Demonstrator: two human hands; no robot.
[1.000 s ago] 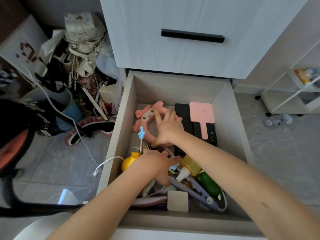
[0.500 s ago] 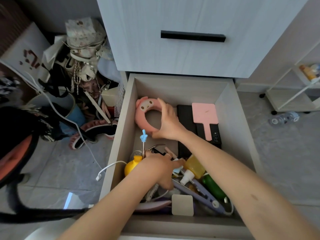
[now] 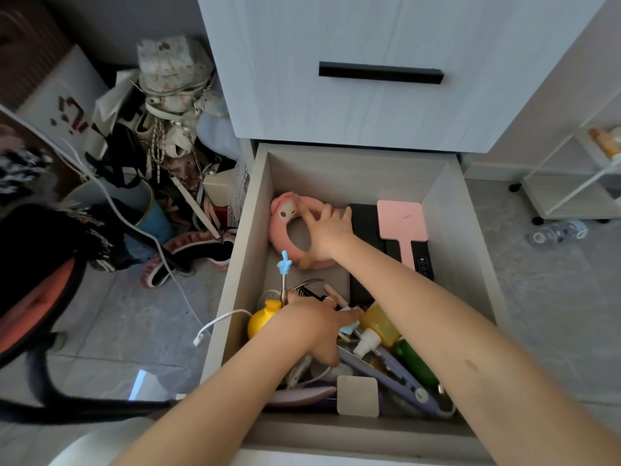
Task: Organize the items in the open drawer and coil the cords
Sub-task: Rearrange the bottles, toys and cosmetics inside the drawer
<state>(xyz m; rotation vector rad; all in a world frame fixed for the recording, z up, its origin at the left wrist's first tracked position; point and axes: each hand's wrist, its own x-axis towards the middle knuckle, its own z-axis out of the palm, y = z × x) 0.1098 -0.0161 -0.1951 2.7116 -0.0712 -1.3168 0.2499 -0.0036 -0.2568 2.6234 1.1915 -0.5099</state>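
Pink and soft-looking, the character ring (image 3: 279,230) sits at about 11 o'clock in the drawer (image 3: 463,264), held by the right hand (image 3: 331,230) with fingers spread over its far arc and thumb hooked under the near one. The left hand (image 3: 312,326) is sunk knuckles-up in the clutter toward 6 o'clock, and I cannot tell whether it grips anything. Best, I judge, to seat the ring flat in that back corner beside the black case (image 3: 368,223), then free the white cord (image 3: 218,322) draped over the 9 o'clock wall for coiling.

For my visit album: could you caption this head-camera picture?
Right hand grips a pink ring toy in the open drawer; left hand reaches among the clutter.
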